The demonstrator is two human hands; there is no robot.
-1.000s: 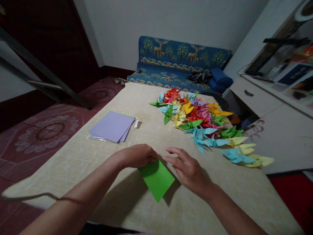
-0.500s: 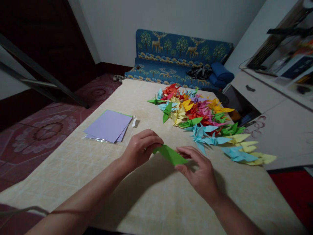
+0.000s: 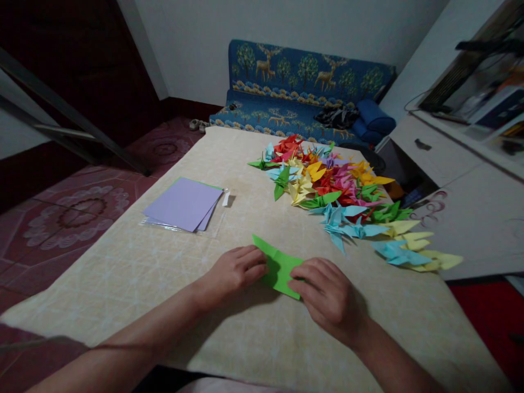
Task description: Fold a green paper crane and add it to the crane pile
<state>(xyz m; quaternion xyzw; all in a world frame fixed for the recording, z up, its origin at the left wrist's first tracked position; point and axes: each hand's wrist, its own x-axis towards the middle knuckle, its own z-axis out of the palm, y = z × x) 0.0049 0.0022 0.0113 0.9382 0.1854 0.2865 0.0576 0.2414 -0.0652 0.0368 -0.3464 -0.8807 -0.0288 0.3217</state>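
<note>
A folded green paper (image 3: 277,265) lies on the beige table (image 3: 254,338) in front of me. My left hand (image 3: 232,271) presses on its left side with curled fingers. My right hand (image 3: 327,292) holds down its right edge, fingers bent onto the paper. A stack of lilac paper sheets (image 3: 183,204) in a clear wrapper lies to the left. A heap of several coloured paper cranes (image 3: 335,199) spreads over the right half of the table.
A blue sofa with a deer pattern (image 3: 303,93) stands beyond the table's far end. A white cabinet with a drawer (image 3: 450,174) runs along the right side. Patterned red floor (image 3: 73,213) lies to the left.
The green paper was lifted between both hands, turned, and now lies flat on the table. Both hands have come down to press on it.
</note>
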